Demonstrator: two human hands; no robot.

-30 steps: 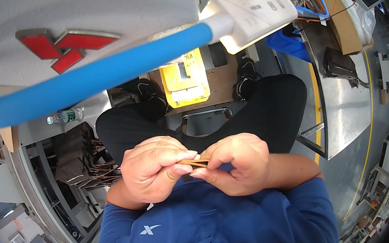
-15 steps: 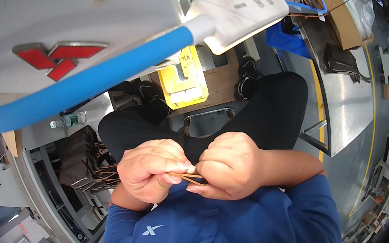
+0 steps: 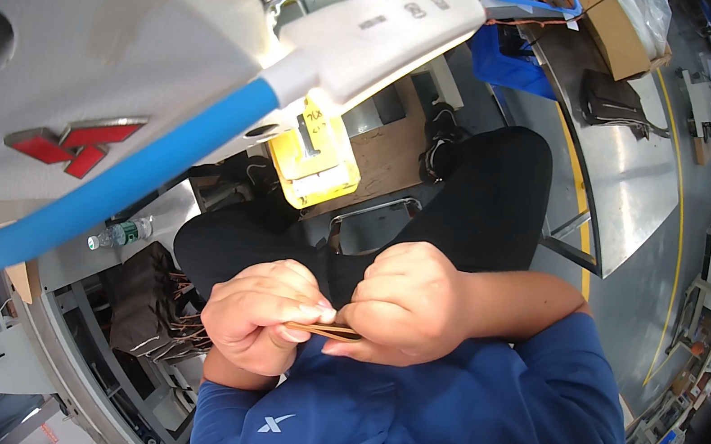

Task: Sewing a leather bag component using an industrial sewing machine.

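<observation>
In front of my chest, my left hand (image 3: 260, 316) and my right hand (image 3: 409, 307) are held close together. Between them runs a thin, folded tan strip (image 3: 320, 331), its layers lying narrowly apart. The left thumb and fingers pinch one end. My right hand is curled in a fist round the other end, with its thumb underneath. Most of the strip is hidden inside the hands, so its full length and kind cannot be told.
A grey machine head (image 3: 127, 35) with a red emblem fills the upper left. It carries a blue tube (image 3: 166, 150) and a lit white lamp (image 3: 382, 30). Dark pieces with tan cords (image 3: 149, 302) hang at left, near a bottle (image 3: 119, 232). A metal table (image 3: 633, 188) stands right.
Both hands have shifted slightly left with the strip, whose two layers now lie closer together. The machine and lamp appear further left and tilted in the view.
</observation>
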